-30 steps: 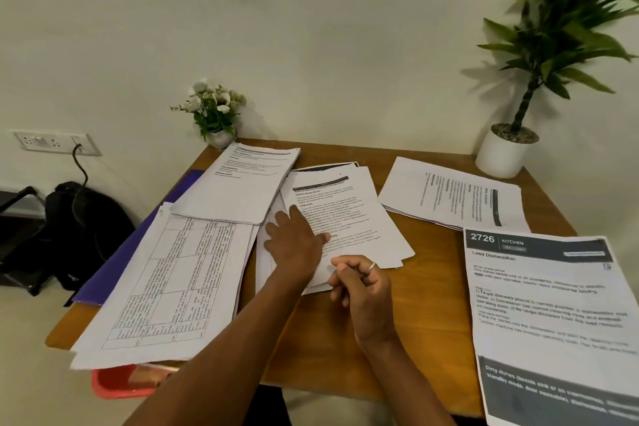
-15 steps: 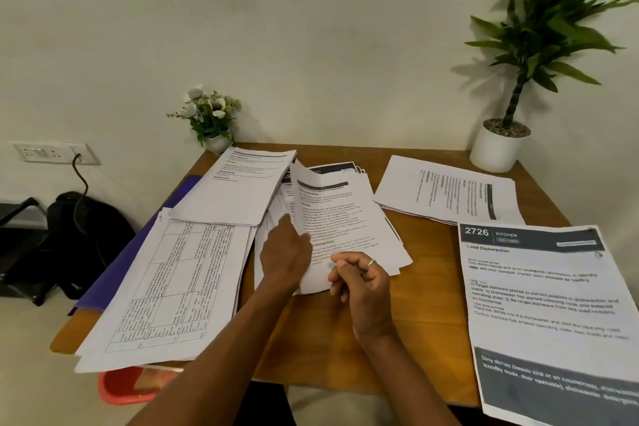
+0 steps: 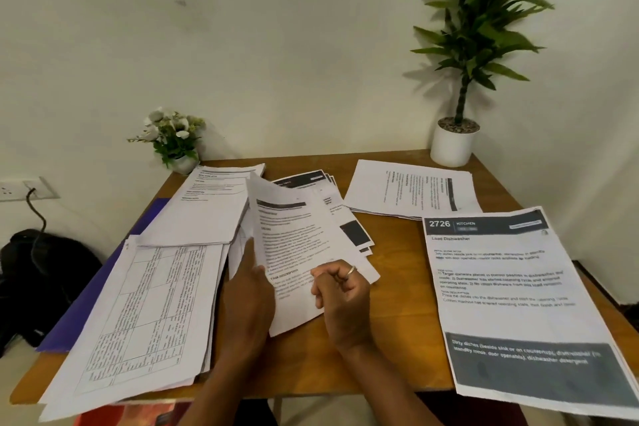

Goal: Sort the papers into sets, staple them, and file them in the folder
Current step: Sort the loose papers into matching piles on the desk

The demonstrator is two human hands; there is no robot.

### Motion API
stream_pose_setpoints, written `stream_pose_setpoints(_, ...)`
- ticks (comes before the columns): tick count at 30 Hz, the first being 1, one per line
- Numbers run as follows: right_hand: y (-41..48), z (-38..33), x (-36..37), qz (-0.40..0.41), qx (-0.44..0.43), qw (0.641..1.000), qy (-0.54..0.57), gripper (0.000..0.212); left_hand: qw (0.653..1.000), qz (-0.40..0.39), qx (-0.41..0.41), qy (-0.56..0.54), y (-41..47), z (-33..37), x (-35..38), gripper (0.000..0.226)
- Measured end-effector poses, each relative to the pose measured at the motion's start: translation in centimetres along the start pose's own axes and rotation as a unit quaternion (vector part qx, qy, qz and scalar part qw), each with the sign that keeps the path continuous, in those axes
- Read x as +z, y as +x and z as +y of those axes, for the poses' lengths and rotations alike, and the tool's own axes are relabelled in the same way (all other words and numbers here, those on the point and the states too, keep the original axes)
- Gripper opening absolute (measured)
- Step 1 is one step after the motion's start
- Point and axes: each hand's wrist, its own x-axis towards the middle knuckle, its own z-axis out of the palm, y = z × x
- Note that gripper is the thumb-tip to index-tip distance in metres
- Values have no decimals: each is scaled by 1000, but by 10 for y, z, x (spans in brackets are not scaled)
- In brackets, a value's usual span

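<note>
Printed papers lie in several piles on a wooden table (image 3: 387,356). My left hand (image 3: 250,290) holds the left edge of the top sheet (image 3: 294,245) of the middle pile and lifts that side off the papers below. My right hand (image 3: 340,294), a ring on one finger, rests with curled fingers on the sheet's lower right part; whether it pinches the paper is unclear. A table-print pile (image 3: 145,315) lies at the left, another text pile (image 3: 207,211) above it. A purple folder (image 3: 103,284) shows under the left piles. No stapler is visible.
A "2726 Kitchen" sheet (image 3: 511,297) overhangs the table's right front edge. Another pile (image 3: 411,190) lies at the back right beside a white potted plant (image 3: 453,145). A small flower pot (image 3: 176,142) stands back left. A black bag (image 3: 38,273) sits on the floor at left.
My left hand went from pressing flat on the middle pile to lifting the top sheet's left edge, which now stands higher. My right hand stayed on the sheet's lower corner.
</note>
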Motion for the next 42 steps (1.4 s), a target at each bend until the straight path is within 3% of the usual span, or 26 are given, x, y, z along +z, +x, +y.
stream_pose_setpoints(4,12,0,-10,2,-99,990,-102,20,998,64,-8,15,-2,-8,8,50)
stream_pose_setpoints(7,29,13,-25,12,-202,956,-213,18,997,64,-26,-26,-2,-8,9,52)
stream_pose_setpoints(9,35,22,-28,44,-217,945,-241,18,996,74,-29,-39,-2,-6,8,56)
stream_pose_setpoints(16,40,25,-27,90,-137,949,-270,32,992,97,-46,-71,-1,-7,6,53)
stream_pose_setpoints(21,45,22,-31,73,-30,968,-238,50,993,88,-37,-69,-6,-7,1,33)
stream_pose_setpoints(30,46,15,-36,69,7,977,-201,60,990,99,-38,-92,-4,-10,-2,25)
stream_pose_setpoints(36,44,7,-38,56,35,989,-134,56,985,98,-27,-137,-7,-6,-4,12)
stream_pose_setpoints(42,41,1,-42,62,43,995,-63,42,984,104,-33,-142,-4,-8,-3,23)
